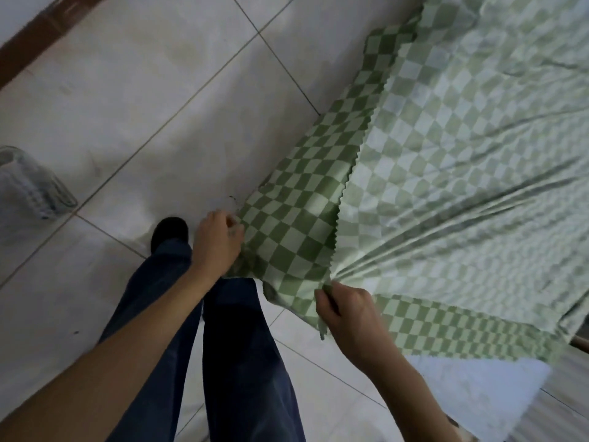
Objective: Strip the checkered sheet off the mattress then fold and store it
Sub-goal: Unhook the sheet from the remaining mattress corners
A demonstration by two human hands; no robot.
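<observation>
The green and white checkered sheet (446, 148) stretches from the right of the view down to my hands, pulled taut into long creases. Its paler underside faces up over most of the spread, and a darker strip with a zigzag edge is folded over along the left side. My left hand (216, 240) grips the sheet's corner above my legs. My right hand (342, 309) pinches a bunched edge of the sheet a little to the right. A white bare mattress corner (471, 393) shows below the sheet at the lower right.
White floor tiles (143, 122) cover the left and middle. A clear glass jar (35, 183) lies at the left edge. A brown skirting board (47, 30) runs along the top left. My dark trousers and a black shoe (169, 231) are below my hands.
</observation>
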